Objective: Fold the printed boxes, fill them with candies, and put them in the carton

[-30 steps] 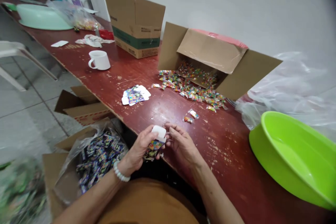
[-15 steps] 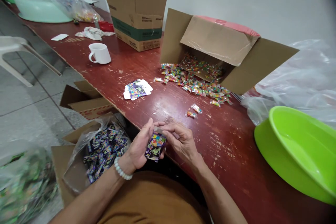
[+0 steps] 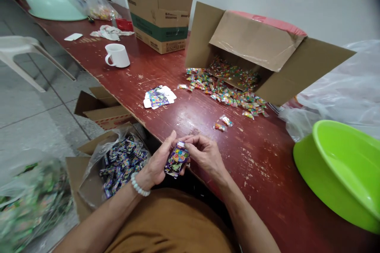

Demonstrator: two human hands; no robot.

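A small purple printed candy box (image 3: 177, 160) lies in my left hand (image 3: 160, 162), its thumb along one side and the fingers behind it. My right hand (image 3: 204, 154) pinches the white flap at the box's top end between thumb and fingers. Just beyond my hands, two clear candy packets (image 3: 223, 123) rest on the red table. Farther left is a small pile of flattened candy boxes (image 3: 159, 97). Many more candy packets (image 3: 234, 97) spill from a cardboard carton (image 3: 252, 39) lying on its side.
Below the table's left edge, a lined carton holds many purple boxes (image 3: 126, 162). A green basin (image 3: 335, 174) stands at the right beside clear plastic sheeting (image 3: 341, 83). A white mug (image 3: 117, 55), a taller carton (image 3: 160, 27) and a pale basin (image 3: 53, 6) stand farther back.
My right fingers have shifted at the box's top end, where the flap now shows folded over. The whole view has shifted slightly.
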